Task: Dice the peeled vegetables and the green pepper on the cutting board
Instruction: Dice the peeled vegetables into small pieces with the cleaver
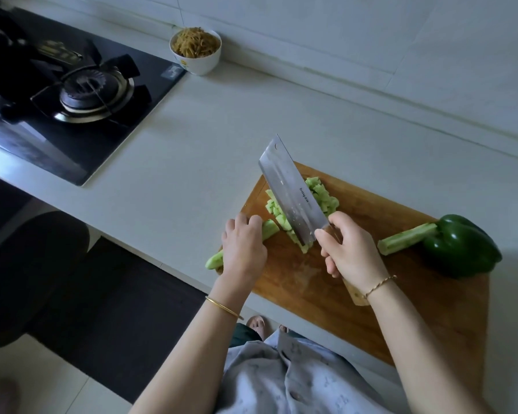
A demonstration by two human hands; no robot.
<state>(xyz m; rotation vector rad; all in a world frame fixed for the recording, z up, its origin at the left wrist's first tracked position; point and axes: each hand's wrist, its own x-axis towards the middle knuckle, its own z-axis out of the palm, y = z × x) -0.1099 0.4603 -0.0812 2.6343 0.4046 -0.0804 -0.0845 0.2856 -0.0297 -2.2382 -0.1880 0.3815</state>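
Note:
A wooden cutting board (401, 309) lies on the white counter. My left hand (243, 246) presses down on a peeled cucumber strip (269, 230) whose other end (214, 260) sticks out past the board's left edge. My right hand (350, 252) grips the wooden handle of a cleaver (290, 192), its blade tilted up just right of the strip's cut end. A pile of pale green diced pieces (322, 192) lies around and behind the blade. Another peeled strip (405, 242) and a whole green pepper (461, 246) rest at the board's right.
A white bowl of shredded brownish food (195, 52) stands by the back wall. A black gas stove (72, 94) fills the counter's left. The counter's front edge runs just under the board, with dark floor below.

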